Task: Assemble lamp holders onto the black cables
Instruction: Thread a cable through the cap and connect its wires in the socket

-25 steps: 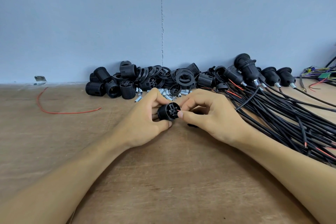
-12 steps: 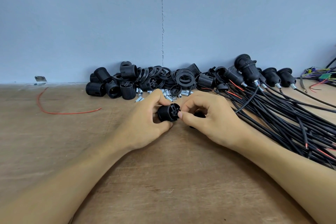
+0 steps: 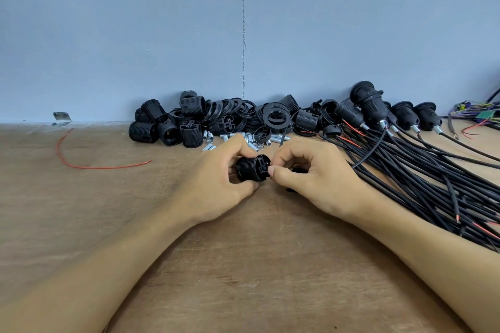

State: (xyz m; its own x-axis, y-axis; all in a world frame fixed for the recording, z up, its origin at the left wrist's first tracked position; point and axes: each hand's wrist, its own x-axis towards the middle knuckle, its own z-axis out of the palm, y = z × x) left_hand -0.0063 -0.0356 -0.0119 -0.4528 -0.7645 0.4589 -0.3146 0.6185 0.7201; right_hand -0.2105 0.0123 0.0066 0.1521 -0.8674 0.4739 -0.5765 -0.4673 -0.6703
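Wooden table (image 3: 108, 224), black cables (image 3: 433, 184) fanned along its right side, both hands meeting at one threaded lamp holder (image 3: 250, 171) near the middle.
Left hand (image 3: 213, 186) lies on its side, fingers and thumb wrapped round the holder's ribbed barrel, slotted end facing right. Right hand (image 3: 313, 181) rests beside it, fingers curled, thumb and forefinger pinching at that end; whether a wire sits between the tips is hidden. One cable arcs from the bundle to behind this hand. Best done, I judge, by steadying the barrel and feeding the conductor straight in.
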